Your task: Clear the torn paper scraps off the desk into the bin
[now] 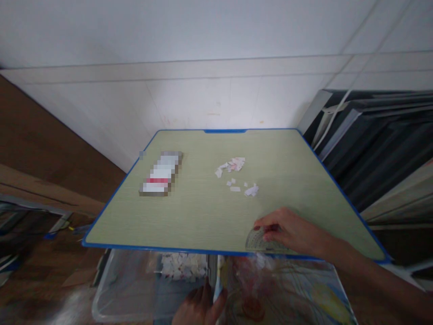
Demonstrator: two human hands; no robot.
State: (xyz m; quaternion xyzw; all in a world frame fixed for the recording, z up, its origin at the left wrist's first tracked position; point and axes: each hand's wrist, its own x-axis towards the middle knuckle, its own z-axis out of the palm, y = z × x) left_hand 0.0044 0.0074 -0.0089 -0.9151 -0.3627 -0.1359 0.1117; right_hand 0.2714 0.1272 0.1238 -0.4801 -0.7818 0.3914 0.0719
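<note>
The right hand point(291, 232) lay flat on a clear half-round ruler point(262, 243) at the near edge of the bench point(203, 212), fingers pressing it down. The left hand point(199, 307) held the edge of a big plastic sheet point(284, 289) below the bench. Small paper bits point(235, 174) lay past the ruler, not picked up. A blurred box point(161, 174) sat far left, and a clear bin point(135, 289) with more bits stood underneath.

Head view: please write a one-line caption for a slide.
Right hand presses a clear protractor at the table's near edge; left hand grips a plastic bin below; paper scraps lie mid-table.
</note>
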